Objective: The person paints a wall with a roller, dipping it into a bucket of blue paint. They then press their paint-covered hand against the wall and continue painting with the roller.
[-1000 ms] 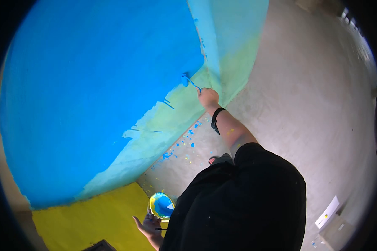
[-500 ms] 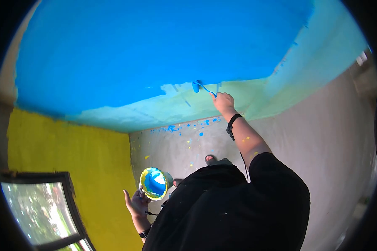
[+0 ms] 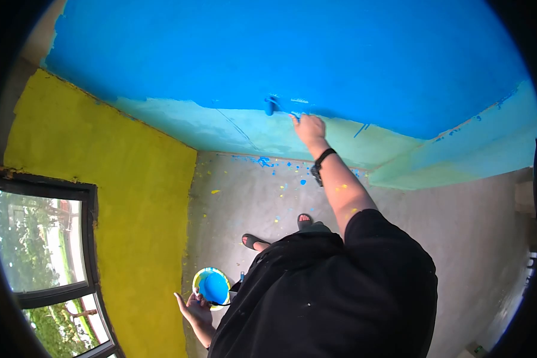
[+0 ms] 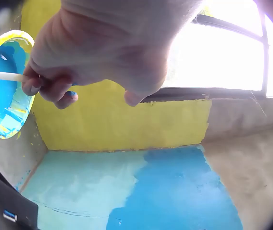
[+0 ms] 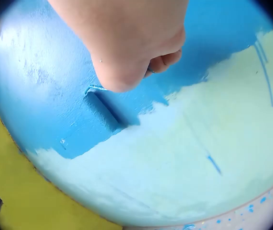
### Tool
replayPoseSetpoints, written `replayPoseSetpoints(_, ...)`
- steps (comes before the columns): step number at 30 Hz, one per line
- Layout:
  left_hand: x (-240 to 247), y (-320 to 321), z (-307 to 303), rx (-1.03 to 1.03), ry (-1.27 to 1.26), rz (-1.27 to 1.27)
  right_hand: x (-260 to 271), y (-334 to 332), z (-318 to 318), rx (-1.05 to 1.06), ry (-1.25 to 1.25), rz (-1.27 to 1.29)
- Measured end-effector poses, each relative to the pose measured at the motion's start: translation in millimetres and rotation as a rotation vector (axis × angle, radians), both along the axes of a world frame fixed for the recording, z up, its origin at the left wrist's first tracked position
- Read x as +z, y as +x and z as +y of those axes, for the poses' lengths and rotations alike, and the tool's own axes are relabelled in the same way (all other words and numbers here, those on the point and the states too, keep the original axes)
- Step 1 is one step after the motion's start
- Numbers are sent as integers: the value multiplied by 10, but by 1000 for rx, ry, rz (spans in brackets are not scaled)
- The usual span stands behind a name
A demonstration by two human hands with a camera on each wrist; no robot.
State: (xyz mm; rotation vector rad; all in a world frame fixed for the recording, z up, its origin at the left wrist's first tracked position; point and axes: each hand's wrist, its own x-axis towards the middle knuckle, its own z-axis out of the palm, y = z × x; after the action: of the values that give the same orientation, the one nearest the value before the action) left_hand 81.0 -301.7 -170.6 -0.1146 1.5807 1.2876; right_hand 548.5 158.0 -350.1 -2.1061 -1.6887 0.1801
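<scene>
My right hand [image 3: 311, 129] grips the handle of a small blue paint roller [image 3: 270, 105]. In the right wrist view the roller [image 5: 102, 111] lies against the wall at the lower edge of the wet blue paint [image 5: 50, 86], above the pale green wall [image 5: 175, 158]. My left hand [image 3: 197, 312] is low at the left beside a bucket [image 3: 230, 286] of blue paint. Seen from the left wrist, fingers of that hand [image 4: 103, 52] curl round the bucket's white handle [image 4: 2, 75], with the thumb held away.
A yellow wall [image 3: 143, 238] with a dark-framed window [image 3: 92, 238] stands at the left. Blue and yellow splashes mark the grey floor [image 3: 238, 209] along the wall's foot. Both sandalled feet [image 3: 305, 221] stand on that floor. A pale green wall section [image 3: 441, 161] is at the right.
The head view has turned, bringing more of the yellow wall and window into sight. My right hand and the roller have moved left along the blue edge. The left hand still holds the bucket.
</scene>
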Motion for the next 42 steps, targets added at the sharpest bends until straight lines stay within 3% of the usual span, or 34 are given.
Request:
replayPoseSetpoints(2,-119,-134,-66,30,-48,11,-87,471,-227,-43,106,-79)
replayPoseSetpoints(6,-275,-309,-83,65,-86,64,-222,1276,-873,-290,-32,-129)
replayPoseSetpoints(9,-154,-358,-2,73,-70,66,-139,1402,-1130,-379,-97,-52)
replayPoseSetpoints(15,-28,-382,314,37,83,8,-241,481,-456,-283,66,14)
replayPoseSetpoints(19,134,-348,563,-46,191,-28,161,-510,108,-97,149,204)
replayPoseSetpoints(22,192,-196,743,-97,241,-35,325,-771,387,-61,245,237)
replayPoseSetpoints(25,215,-222,792,-133,261,-49,603,-505,276,-24,81,134)
replayPoseSetpoints(31,16,-152,783,-117,204,-34,264,918,-557,-171,354,-92)
replayPoseSetpoints(34,-163,-211,758,-110,144,-38,5,1609,-1144,-381,90,-117)
replayPoseSetpoints(38,-274,-243,762,-103,54,-14,92,1865,-1583,-508,117,-16)
replayPoseSetpoints(42,-233,-225,727,-69,58,-1,92,1637,-1309,-455,182,14)
